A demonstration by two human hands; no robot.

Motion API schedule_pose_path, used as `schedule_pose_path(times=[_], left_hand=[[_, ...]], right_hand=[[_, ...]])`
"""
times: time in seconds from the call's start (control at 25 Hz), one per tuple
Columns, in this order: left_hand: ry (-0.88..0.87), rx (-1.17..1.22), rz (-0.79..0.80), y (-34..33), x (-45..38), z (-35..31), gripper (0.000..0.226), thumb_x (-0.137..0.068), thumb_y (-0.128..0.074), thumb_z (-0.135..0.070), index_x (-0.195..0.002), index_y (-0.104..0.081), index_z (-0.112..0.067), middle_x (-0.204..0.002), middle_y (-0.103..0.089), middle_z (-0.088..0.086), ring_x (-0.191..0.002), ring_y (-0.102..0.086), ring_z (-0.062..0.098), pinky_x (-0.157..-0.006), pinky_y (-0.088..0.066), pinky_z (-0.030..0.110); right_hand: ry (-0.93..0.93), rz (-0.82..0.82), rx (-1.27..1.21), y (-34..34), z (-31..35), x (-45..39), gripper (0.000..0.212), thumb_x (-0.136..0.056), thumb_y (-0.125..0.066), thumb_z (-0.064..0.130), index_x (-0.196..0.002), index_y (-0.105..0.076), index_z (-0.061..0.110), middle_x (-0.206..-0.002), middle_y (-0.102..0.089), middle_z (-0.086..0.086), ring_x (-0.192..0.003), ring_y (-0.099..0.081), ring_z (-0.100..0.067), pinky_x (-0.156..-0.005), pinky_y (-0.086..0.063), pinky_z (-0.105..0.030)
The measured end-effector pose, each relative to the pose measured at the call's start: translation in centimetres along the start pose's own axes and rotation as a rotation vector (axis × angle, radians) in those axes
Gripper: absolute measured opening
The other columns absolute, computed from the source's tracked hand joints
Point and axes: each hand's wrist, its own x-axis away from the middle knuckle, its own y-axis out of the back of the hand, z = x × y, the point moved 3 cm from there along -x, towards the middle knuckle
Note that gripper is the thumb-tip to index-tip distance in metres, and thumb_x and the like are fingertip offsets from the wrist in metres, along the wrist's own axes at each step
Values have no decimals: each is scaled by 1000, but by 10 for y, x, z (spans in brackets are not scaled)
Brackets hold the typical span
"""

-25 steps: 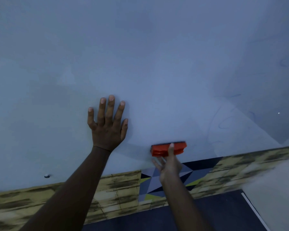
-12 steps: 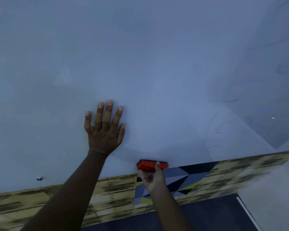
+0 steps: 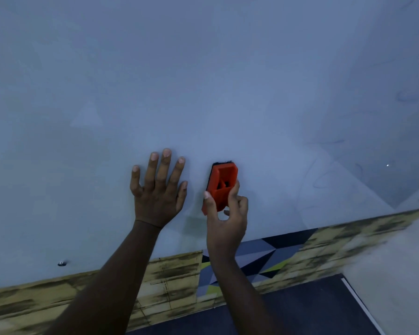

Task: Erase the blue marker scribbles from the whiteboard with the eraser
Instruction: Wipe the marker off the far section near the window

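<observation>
Progress looks well advanced on the part of the whiteboard (image 3: 203, 81) directly in front of you: the broad pale surface around and above your hands shows no clear blue marks, only a soft greyish sheen. Your left hand (image 3: 159, 192) lies flat on the board with its fingers spread and straight, bracing you and holding nothing. Just beside it, to its right, your right hand (image 3: 226, 213) pinches the lower half of the red eraser (image 3: 221, 183), thumb on its left edge and fingers curled round its right edge. The eraser stands upright with its dark felt strip showing at the top edge and its red plastic back toward you, so the felt face seems to be against the board, low down and near the bottom edge. What is left sits well apart from the eraser, off to the right: faint blue marker scribbles (image 3: 324, 180) loop across the lower right area, and more thin blue lines (image 3: 405, 96) show higher up near the right side. Judging from this, the remaining work is on the right portion of the board. Below the board runs a patterned wall panel (image 3: 174, 281).
</observation>
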Motion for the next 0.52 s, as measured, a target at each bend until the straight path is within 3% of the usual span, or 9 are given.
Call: schedule_pose_path(times=[0.08, 0.24, 0.32, 0.52], left_hand=[[1, 24, -4, -1, 1, -1, 69, -105, -49, -41, -167, -31, -15, -177, -14, 12, -164, -13, 30, -132, -5, 52], [2, 34, 1, -1, 6, -2, 69, -105, -52, -40, -166, -32, -15, -177, -14, 11, -164, -13, 29, -132, -3, 52], [6, 37, -4, -3, 9, -4, 69, -105, -54, -40, -166, -34, -15, -177, -15, 12, -164, -14, 29, -132, -4, 52], [33, 56, 18, -1, 13, -8, 69, -103, -58, -40, -165, -37, -14, -177, -16, 11, -164, -15, 28, -130, -4, 54]], right_hand=[[-62, -20, -30, 12, -5, -11, 76, -92, -64, 63, -157, -43, 29, -104, -54, 6, -94, -61, -8, -78, -51, -14], [-484, -177, -346, 45, -45, -52, 46, -91, -74, 53, -135, -63, 41, -107, -72, -2, -97, -71, -13, -83, -63, -37], [-683, -203, -432, 56, -71, -61, 42, -93, -73, 49, -129, -70, 28, -108, -74, -5, -102, -73, -21, -81, -65, -46], [-1061, -240, -577, 58, -121, -52, 49, -94, -75, 45, -119, -64, 5, -111, -71, -18, -95, -72, -32, -72, -65, -47]])
